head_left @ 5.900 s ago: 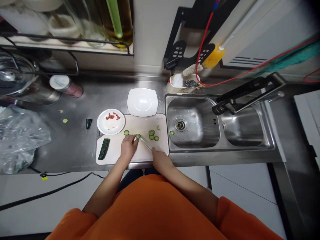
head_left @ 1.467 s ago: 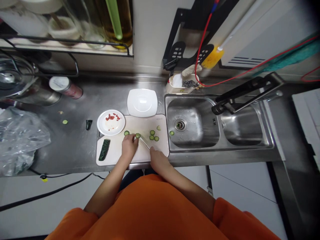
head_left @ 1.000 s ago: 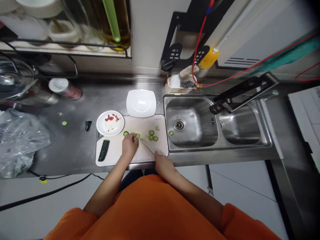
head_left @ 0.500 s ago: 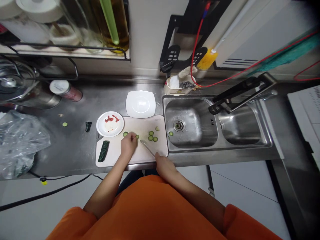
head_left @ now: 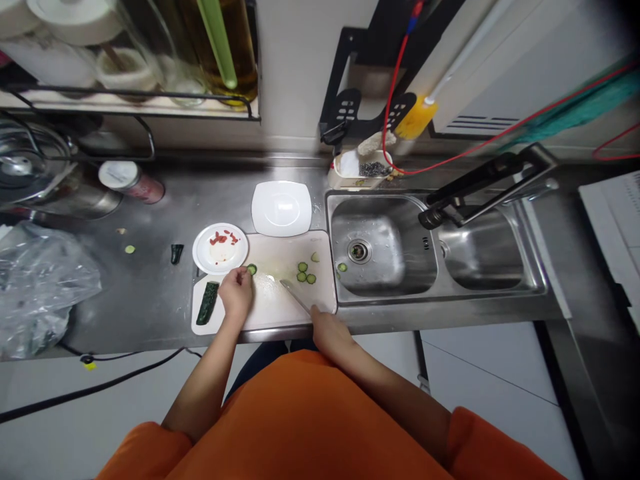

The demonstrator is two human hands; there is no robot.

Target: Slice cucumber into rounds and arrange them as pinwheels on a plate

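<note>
My right hand (head_left: 331, 331) is wrapped round the handle of a knife (head_left: 296, 297), its blade low over the right half of the white cutting board (head_left: 285, 313). My left hand (head_left: 237, 292) is at the board's left half, fingertips pinched together beside a cucumber slice (head_left: 251, 269); the fingers partly cover what they pinch. Left of that hand lies a dark green piece of cucumber (head_left: 207, 303). Several cut slices (head_left: 303, 268) rest at the board's right side. A round white plate with red bits (head_left: 199, 257) overlaps the board's upper left corner.
A white square dish (head_left: 281, 227) stands behind the board. To the right is a steel double sink (head_left: 385, 233) with a faucet (head_left: 450, 200). A cucumber end (head_left: 177, 253), a seasoning can (head_left: 133, 181) and a plastic bag (head_left: 45, 287) lie on the counter at left.
My left hand has moved left, towards the round plate. The slice that was at its fingertips mid-board no longer lies there. My right hand and the knife have stayed in place.
</note>
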